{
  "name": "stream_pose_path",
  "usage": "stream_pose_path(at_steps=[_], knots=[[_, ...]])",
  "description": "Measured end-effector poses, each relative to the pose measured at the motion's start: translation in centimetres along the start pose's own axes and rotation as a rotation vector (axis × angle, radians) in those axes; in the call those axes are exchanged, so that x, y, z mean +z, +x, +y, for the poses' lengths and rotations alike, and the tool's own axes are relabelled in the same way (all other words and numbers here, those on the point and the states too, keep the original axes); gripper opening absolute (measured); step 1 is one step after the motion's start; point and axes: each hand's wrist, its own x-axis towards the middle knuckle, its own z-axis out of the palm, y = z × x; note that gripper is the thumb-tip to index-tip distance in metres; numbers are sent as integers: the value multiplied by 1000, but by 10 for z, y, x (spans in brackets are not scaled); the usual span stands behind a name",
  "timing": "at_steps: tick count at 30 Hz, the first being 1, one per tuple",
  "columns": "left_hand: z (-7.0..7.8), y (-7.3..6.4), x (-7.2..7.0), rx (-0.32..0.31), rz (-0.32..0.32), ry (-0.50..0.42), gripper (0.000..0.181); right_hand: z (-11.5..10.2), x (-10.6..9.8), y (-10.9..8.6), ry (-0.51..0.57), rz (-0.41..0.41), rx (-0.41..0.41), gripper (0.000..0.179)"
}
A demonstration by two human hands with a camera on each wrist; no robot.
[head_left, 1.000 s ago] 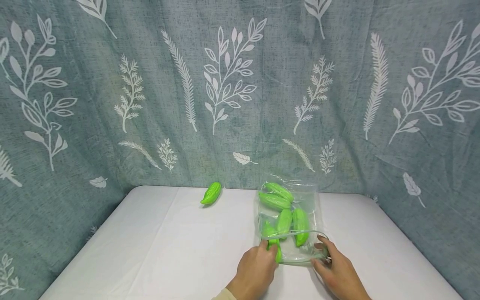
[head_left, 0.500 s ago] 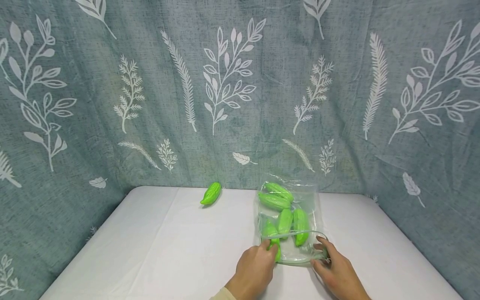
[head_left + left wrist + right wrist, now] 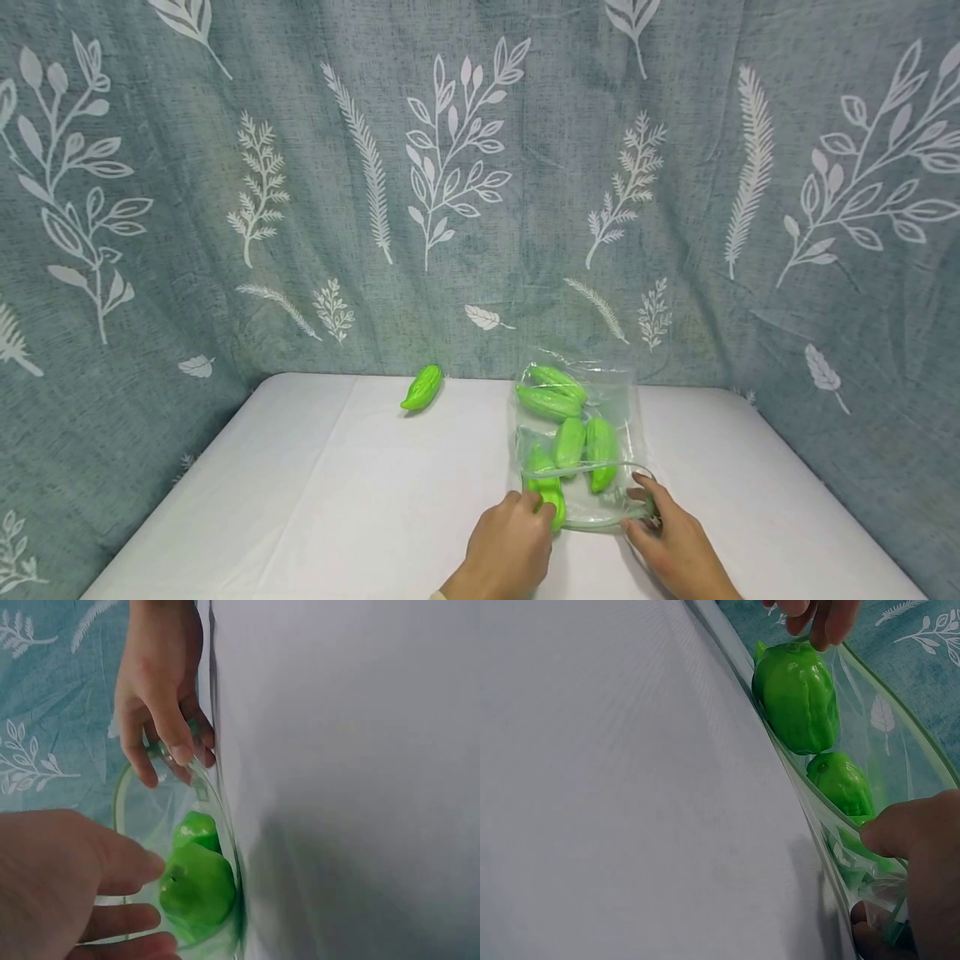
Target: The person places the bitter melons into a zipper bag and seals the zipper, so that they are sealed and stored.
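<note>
A clear zip bag [image 3: 596, 525] lies on the table with its mouth spread toward me. My right hand [image 3: 671, 537] pinches the right end of the bag's mouth between thumb and fingers. At the mouth's left side, a green bitter melon [image 3: 553, 497] lies partly inside, its blunt end facing out in the left wrist view. My left hand [image 3: 513, 533] is beside that end, fingertips right at it; in the left wrist view its thumb and fingers [image 3: 124, 922] are apart with nothing between them. Several more bitter melons [image 3: 602, 450] rest deeper in the bag.
One loose bitter melon [image 3: 423, 387] lies near the back edge of the white-covered table [image 3: 315, 492], left of the bag. A blue-green leaf-patterned curtain [image 3: 480, 183] hangs behind and along both sides.
My left hand has drawn back slightly from the bitter melon at the bag's mouth, and more of it shows. My right hand keeps its hold on the bag.
</note>
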Motion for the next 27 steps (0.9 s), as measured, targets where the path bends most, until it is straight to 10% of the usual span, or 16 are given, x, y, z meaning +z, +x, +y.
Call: stream_pose_path(at_steps=[12, 27], knots=[[11, -2, 0, 119, -44, -5, 27, -1, -1, -1, -5, 12, -6, 67], [7, -1, 6, 30, -155, -25, 39, -1, 1, -1, -6, 41, -9, 64]])
